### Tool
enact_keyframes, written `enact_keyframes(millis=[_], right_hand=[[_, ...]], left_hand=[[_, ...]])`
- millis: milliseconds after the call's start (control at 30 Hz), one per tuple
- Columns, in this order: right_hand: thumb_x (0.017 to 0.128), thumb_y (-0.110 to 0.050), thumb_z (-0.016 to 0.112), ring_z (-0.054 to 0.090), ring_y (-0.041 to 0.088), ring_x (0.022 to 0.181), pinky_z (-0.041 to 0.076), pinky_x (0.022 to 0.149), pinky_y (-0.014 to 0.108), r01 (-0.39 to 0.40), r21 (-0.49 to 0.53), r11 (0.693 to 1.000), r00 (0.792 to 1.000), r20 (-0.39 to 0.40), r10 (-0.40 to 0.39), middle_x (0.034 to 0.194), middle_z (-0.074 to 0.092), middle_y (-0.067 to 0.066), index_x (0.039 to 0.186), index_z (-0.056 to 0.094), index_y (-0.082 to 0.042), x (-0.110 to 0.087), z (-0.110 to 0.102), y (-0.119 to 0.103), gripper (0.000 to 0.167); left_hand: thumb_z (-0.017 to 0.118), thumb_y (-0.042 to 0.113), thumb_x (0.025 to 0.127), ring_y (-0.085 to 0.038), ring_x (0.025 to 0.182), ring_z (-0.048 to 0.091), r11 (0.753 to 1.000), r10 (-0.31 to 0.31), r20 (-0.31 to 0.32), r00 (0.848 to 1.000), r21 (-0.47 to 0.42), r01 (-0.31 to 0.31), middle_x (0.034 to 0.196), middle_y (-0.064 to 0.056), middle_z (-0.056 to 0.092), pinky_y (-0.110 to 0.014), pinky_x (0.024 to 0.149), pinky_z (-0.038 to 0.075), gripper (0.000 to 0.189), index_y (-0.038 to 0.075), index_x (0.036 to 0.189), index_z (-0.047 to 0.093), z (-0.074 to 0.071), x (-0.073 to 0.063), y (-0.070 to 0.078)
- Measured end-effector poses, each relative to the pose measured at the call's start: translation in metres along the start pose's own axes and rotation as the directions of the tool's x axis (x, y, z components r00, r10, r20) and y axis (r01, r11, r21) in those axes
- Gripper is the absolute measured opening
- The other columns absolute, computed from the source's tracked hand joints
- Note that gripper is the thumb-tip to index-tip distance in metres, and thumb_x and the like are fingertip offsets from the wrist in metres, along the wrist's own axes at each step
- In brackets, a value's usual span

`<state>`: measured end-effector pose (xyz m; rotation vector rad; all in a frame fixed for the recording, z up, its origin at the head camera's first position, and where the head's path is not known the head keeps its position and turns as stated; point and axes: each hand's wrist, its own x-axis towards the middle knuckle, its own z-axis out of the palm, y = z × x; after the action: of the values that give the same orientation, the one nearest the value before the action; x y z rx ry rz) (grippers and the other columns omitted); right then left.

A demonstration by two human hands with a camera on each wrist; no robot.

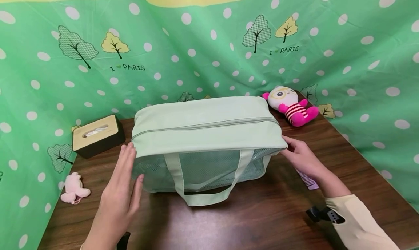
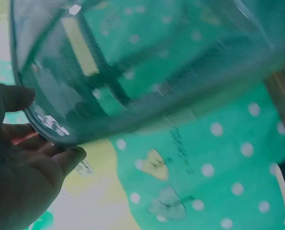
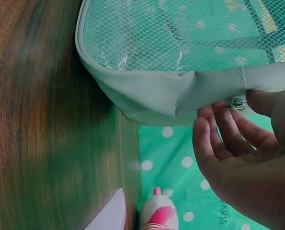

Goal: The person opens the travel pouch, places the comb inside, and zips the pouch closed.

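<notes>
A pale green bag (image 1: 203,133) with clear mesh sides stands on the brown table, its top zipper (image 1: 203,126) closed. One strap handle (image 1: 209,199) hangs down the near side. My left hand (image 1: 118,191) lies along the bag's left end, fingers straight and thumb apart. The left wrist view shows that hand (image 2: 32,158) beside the bag's clear edge (image 2: 132,127). At the right end, my right hand (image 1: 302,157) holds the bag's upper corner. In the right wrist view, its thumb and curled fingers (image 3: 219,122) are around the metal zipper pull (image 3: 238,103).
A black tissue box (image 1: 98,135) with a wooden lid stands back left. A small pink plush (image 1: 75,188) lies at the left edge. Behind the bag's right end sits a pink-and-white panda doll (image 1: 292,106). A lilac comb (image 1: 307,181) lies under the right wrist.
</notes>
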<state>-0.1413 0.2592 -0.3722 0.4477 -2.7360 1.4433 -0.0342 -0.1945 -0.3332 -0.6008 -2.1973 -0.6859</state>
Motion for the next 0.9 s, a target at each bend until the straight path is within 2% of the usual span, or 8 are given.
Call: enact_keyframes(millis=[167,300,367,433,500,567,700,900], right_hand=[[0.099,-0.001,0.064,0.054,-0.012,0.089,0.048,0.074,0.010,-0.077,-0.022,0.997,0.995,-0.073,0.075,0.122,0.068,0.031,0.134,0.058,0.017,0.004,0.001,0.000,0.040],[0.099,-0.001,0.064,0.058,-0.007,0.085,0.051,0.073,0.013,-0.127,0.117,0.985,0.984,-0.108,0.140,0.104,0.074,0.000,0.125,0.067,0.009,0.005,-0.002,0.003,0.027],[0.101,0.001,0.062,0.061,-0.005,0.085,0.052,0.074,0.013,-0.138,0.302,0.943,0.980,-0.097,0.174,0.098,0.072,-0.011,0.116,0.075,-0.004,0.006,-0.005,0.005,0.021],[0.102,0.002,0.059,0.065,-0.002,0.085,0.054,0.076,0.014,-0.139,0.484,0.864,0.977,-0.073,0.198,0.095,0.071,-0.016,0.107,0.079,-0.018,0.006,-0.008,0.006,0.029],[0.103,0.002,0.056,0.068,0.000,0.084,0.055,0.076,0.015,-0.142,0.621,0.771,0.975,-0.045,0.216,0.096,0.073,-0.013,0.097,0.079,-0.029,0.006,-0.010,0.007,0.039],[0.104,0.002,0.054,0.070,0.001,0.084,0.056,0.076,0.015,-0.146,0.689,0.710,0.974,-0.027,0.226,0.097,0.074,-0.011,0.095,0.080,-0.028,0.007,-0.012,0.007,0.040],[0.104,0.000,0.053,0.070,0.002,0.081,0.057,0.075,0.016,-0.169,0.710,0.684,0.965,-0.023,0.262,0.094,0.076,-0.010,0.092,0.080,-0.025,0.007,-0.012,0.003,0.039],[0.104,-0.001,0.054,0.070,0.003,0.078,0.058,0.073,0.016,-0.169,0.715,0.679,0.951,-0.063,0.304,0.087,0.076,-0.009,0.086,0.081,-0.024,0.008,-0.013,-0.012,0.040]], left_hand=[[0.040,0.024,0.113,-0.027,0.150,0.040,1.000,0.010,-0.070,0.998,-0.007,-0.011,0.148,-0.025,0.054,-0.023,0.118,0.033,0.047,-0.010,0.142,0.055,0.006,0.010,0.009],[0.047,0.011,0.110,-0.025,0.143,0.051,1.000,0.028,-0.160,0.987,0.016,-0.026,0.140,-0.025,0.062,-0.023,0.116,0.037,0.035,-0.009,0.135,0.062,0.013,0.015,0.008],[0.055,-0.003,0.103,-0.024,0.138,0.056,0.999,0.040,-0.213,0.976,0.024,-0.036,0.134,-0.025,0.066,-0.024,0.114,0.040,0.030,-0.009,0.131,0.065,0.016,0.016,0.006],[0.060,-0.015,0.094,-0.024,0.132,0.061,0.998,0.051,-0.263,0.963,0.033,-0.044,0.129,-0.024,0.069,-0.024,0.112,0.043,0.033,-0.008,0.126,0.068,0.020,0.018,0.004],[0.063,-0.017,0.091,-0.025,0.126,0.066,0.998,0.054,-0.307,0.950,0.042,-0.043,0.124,-0.023,0.071,-0.022,0.110,0.045,0.034,-0.007,0.122,0.071,0.023,0.020,0.002],[0.063,-0.011,0.095,-0.027,0.119,0.070,0.998,0.055,-0.347,0.936,0.054,-0.038,0.119,-0.022,0.074,-0.021,0.108,0.046,0.025,-0.006,0.118,0.073,0.026,0.022,0.002],[0.067,-0.010,0.094,-0.029,0.110,0.074,0.997,0.047,-0.398,0.916,0.074,-0.019,0.113,-0.021,0.076,-0.019,0.106,0.047,0.021,-0.005,0.112,0.076,0.030,0.023,0.002],[0.071,-0.027,0.076,-0.033,0.105,0.074,0.997,0.026,-0.400,0.916,0.079,0.006,0.112,-0.020,0.076,-0.018,0.106,0.046,0.042,-0.006,0.111,0.076,0.032,0.022,0.004]])
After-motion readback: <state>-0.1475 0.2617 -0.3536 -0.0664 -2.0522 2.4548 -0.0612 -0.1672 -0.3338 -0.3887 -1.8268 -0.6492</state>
